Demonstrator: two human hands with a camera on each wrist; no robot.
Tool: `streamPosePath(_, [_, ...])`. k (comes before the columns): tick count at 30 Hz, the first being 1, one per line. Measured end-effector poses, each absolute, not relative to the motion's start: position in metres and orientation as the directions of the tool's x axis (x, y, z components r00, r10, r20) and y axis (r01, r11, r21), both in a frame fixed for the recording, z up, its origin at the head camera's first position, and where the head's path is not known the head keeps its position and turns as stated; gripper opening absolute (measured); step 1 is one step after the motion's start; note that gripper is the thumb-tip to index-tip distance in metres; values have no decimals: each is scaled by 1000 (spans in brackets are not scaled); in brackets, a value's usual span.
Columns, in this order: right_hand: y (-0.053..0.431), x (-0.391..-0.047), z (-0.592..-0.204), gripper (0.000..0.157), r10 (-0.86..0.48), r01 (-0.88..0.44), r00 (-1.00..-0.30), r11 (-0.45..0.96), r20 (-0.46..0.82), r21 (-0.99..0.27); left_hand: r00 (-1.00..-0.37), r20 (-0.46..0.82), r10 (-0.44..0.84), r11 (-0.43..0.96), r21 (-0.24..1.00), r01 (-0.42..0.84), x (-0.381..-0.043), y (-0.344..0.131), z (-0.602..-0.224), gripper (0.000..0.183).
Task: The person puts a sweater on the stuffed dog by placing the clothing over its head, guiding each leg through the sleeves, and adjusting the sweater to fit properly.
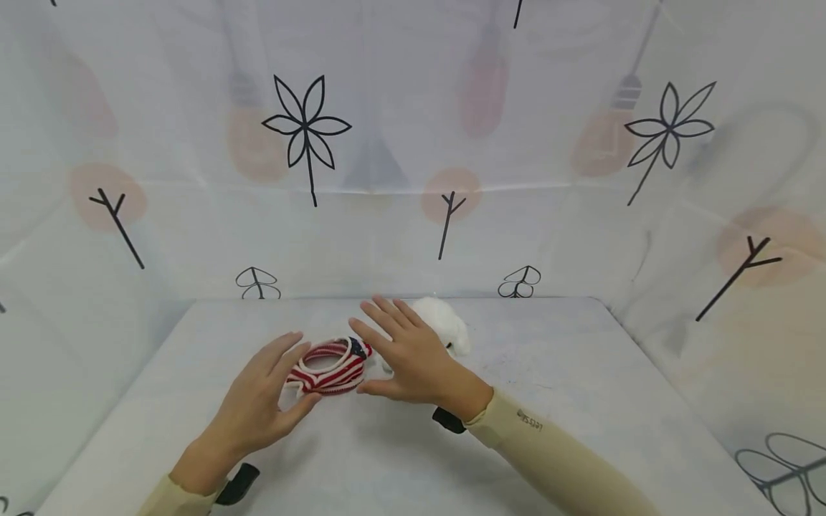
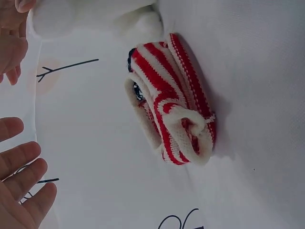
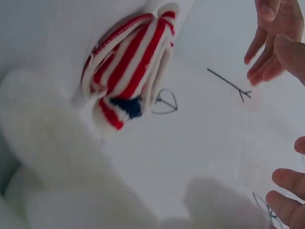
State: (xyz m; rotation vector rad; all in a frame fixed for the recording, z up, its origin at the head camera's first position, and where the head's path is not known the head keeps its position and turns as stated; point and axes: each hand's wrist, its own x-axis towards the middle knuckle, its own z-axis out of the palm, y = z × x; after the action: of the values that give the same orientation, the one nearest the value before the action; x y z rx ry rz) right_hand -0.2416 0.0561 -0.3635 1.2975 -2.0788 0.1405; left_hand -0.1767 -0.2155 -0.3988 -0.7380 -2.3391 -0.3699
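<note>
A small knitted sweater [image 1: 338,378] with red and white stripes, a white neck band and a dark blue patch stands on the white surface. My left hand [image 1: 261,398] is beside it on the left, thumb and fingers spread apart. In the left wrist view a gap shows between the left fingers [image 2: 26,176] and the sweater [image 2: 159,90]. On the sweater's other side is my right hand [image 1: 413,358], its fingers extended and holding nothing. Behind that hand lies a white plush toy [image 1: 445,322], partly hidden. The plush toy [image 3: 62,162] looks large and blurred in the right wrist view.
The white table [image 1: 542,408] runs back to a hanging white cloth [image 1: 387,236] printed with black leaf and twig drawings. More of this cloth encloses both sides. A black strap piece [image 1: 237,484] shows at my left wrist.
</note>
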Motion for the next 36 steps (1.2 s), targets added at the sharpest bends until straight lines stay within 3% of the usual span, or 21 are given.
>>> streamPosePath(5, [37,-242,-374,88,-772,-830,-317,507,551,233,-634,657,407,805,71,589,-175,-221,-401,70])
streamPosePath(17, [9,-242,-395,73,-730,-809,-511,588,454,33,-702,616,357,819,154,552,-189,-232,-416,65])
streamPosePath(26, [2,-262,-423,61,-700,-808,-540,586,468,-56,-831,472,294,820,323,473,-201,-237,-428,57])
streamPosePath(36, [-3,-281,-431,40,-717,-791,-611,563,335,-238,-844,427,324,830,300,470,-219,-235,-436,42])
